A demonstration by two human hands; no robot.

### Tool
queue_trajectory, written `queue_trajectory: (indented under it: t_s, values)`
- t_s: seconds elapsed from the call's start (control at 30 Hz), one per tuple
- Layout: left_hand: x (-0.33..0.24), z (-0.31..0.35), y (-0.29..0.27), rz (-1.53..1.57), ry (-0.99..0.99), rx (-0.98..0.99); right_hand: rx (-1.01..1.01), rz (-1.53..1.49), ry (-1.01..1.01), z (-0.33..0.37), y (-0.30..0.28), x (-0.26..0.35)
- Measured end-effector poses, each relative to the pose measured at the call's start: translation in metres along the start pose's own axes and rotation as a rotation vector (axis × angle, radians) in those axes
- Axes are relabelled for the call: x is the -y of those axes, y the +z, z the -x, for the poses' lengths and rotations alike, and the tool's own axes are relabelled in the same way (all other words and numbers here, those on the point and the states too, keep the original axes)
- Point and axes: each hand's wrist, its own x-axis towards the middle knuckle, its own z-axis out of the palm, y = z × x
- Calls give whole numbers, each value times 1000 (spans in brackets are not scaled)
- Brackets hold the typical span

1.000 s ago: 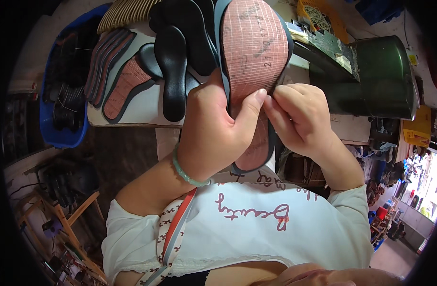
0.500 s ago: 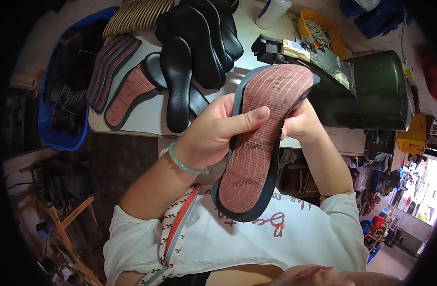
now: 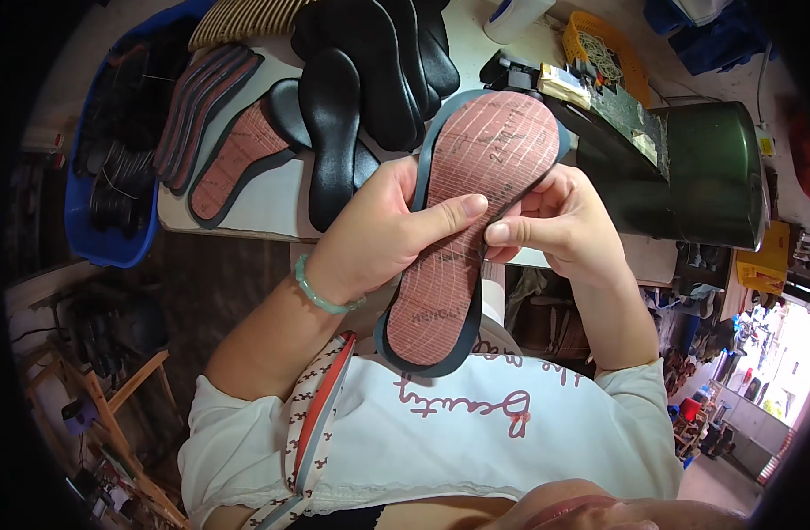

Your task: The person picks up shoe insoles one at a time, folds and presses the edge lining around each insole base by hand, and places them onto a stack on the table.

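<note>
An insole (image 3: 497, 146) with a reddish, line-patterned board on a dark grey layer is held up in front of me, tilted, its wide end away from me. My left hand (image 3: 389, 221), with a green bracelet at the wrist, grips its left side; the thumb lies across the red face, the other fingers are hidden beneath. At the opposite edge, near the narrow middle, my right hand (image 3: 568, 221) pinches the rim between thumb and curled fingers. The grey layer shows as a border beyond the red board.
Behind, the white table (image 3: 180, 208) carries black insoles (image 3: 331, 132), a red-faced insole (image 3: 237, 168) and a stack of insoles (image 3: 206, 106). A dark green machine (image 3: 709, 177) stands at the right, beside a yellow basket (image 3: 639, 79). At the left is a blue tub (image 3: 105, 252).
The insole has come slightly nearer and turned flatter toward me. My right hand has slid down its right edge, and its thumb now shows at the rim.
</note>
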Motion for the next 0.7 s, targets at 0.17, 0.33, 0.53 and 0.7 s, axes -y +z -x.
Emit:
queue_trajectory:
  t_s: [0.17, 0.33, 0.53, 0.7]
  values:
    - [6, 0, -6, -145, 19, -61, -78, 2, -1, -1, 5, -5]
    - [1, 2, -6, -162, -23, -85, -94, -35, -32, -4, 5, -7]
    - [-4, 5, -10, -157, 28, 81, 8, -52, 59, -3, -5, -11]
    - [-8, 7, -12, 41, -19, 91, -104, -86, -70, -12, -1, -10]
